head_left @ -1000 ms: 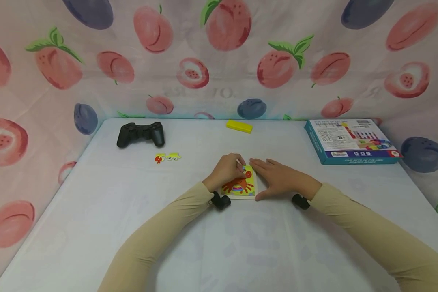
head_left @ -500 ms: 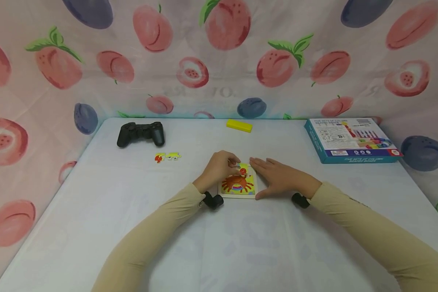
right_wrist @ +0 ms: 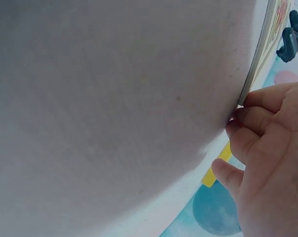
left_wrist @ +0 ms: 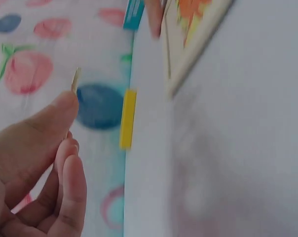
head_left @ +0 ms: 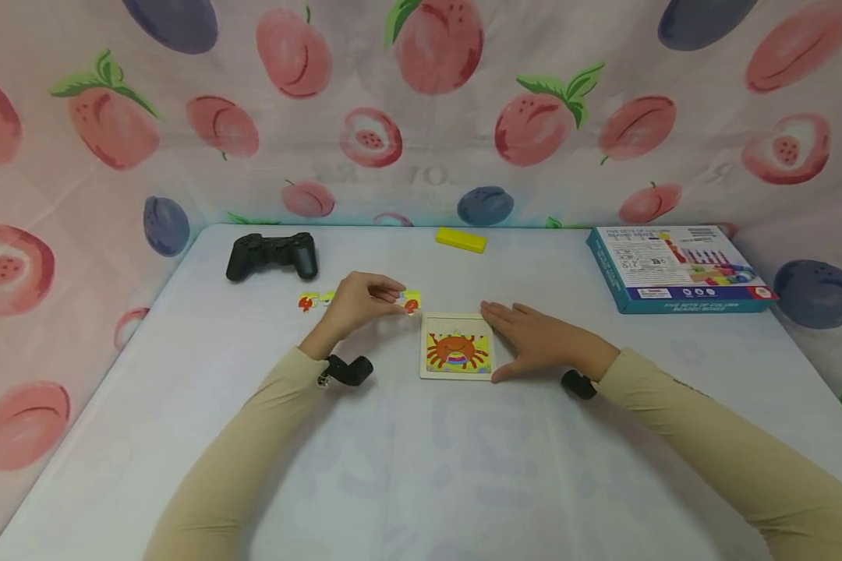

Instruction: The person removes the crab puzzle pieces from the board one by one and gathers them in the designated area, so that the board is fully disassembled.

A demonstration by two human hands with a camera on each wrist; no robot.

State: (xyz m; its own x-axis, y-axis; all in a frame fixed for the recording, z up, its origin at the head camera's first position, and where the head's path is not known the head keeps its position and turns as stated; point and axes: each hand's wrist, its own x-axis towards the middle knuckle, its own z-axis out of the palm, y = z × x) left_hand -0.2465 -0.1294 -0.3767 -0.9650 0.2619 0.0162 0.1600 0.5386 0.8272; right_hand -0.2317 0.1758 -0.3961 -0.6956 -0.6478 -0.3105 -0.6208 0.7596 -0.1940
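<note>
My left hand [head_left: 359, 304] pinches a yellow puzzle piece [head_left: 412, 302] with red and blue marks, held left of a small wooden puzzle tray [head_left: 456, 377]. In the left wrist view the piece [left_wrist: 76, 76] shows edge-on between thumb and fingertips. Inside the tray, a red crab picture [head_left: 458, 352] fills the lower part, and a bare strip shows along the top. My right hand [head_left: 536, 339] lies along the tray's right side, fingers extended, its fingertips at the edge. More puzzle pieces [head_left: 309, 301] lie to the left, partly hidden by my left hand.
A black game controller [head_left: 272, 255] lies at the back left. At the back middle is a yellow block [head_left: 461, 240]. A teal and white box [head_left: 681, 271] sits at the back right, before a fruit-patterned cloth backdrop [head_left: 421, 140].
My left hand has lifted the puzzle piece out of the tray's upper part and carried it left, baring the top strip. The right hand has stayed at the tray's side.
</note>
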